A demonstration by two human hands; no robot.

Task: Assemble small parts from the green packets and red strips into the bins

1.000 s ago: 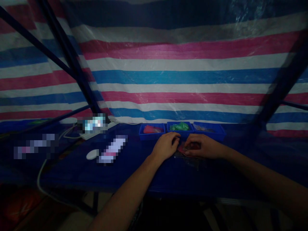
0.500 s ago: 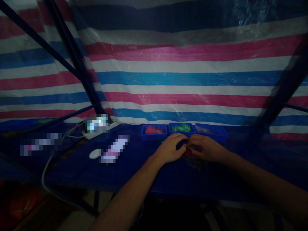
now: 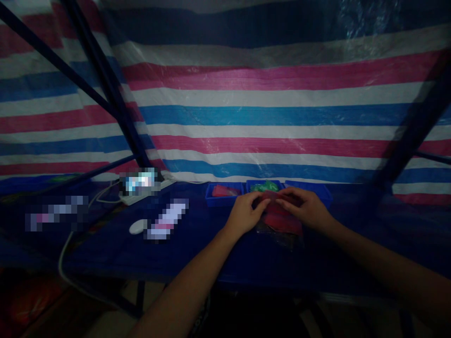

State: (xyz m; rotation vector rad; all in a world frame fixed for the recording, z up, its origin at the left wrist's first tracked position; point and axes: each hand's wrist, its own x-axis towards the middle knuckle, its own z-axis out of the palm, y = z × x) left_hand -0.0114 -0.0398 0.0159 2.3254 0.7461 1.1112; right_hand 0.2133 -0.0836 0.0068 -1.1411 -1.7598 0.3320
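A red plastic bag (image 3: 282, 220) with a clear, crinkled lower part lies at the front of the bins, over the dark blue table (image 3: 197, 256). My left hand (image 3: 244, 213) pinches its upper left edge between thumb and fingers. On the upper right, my right hand (image 3: 308, 209) has thumb and fingers closed on the same bag. Just behind the hands stand a blue bin with red packets (image 3: 225, 191), a blue bin with green plastic (image 3: 265, 187) and a third blue bin (image 3: 319, 191), partly hidden by my right hand.
To the left lie a pixelated phone-like screen (image 3: 167, 219) and a white round object (image 3: 138, 226). A lit, pixelated device (image 3: 141, 182) rests on a white power strip (image 3: 141, 195) with cables. Dark metal posts (image 3: 128, 136) and a striped sheet (image 3: 268, 112) stand behind.
The red bag, mostly covered by my hands before, now shows spread out between them. My right hand has shifted a little to the right, its fingers less curled.
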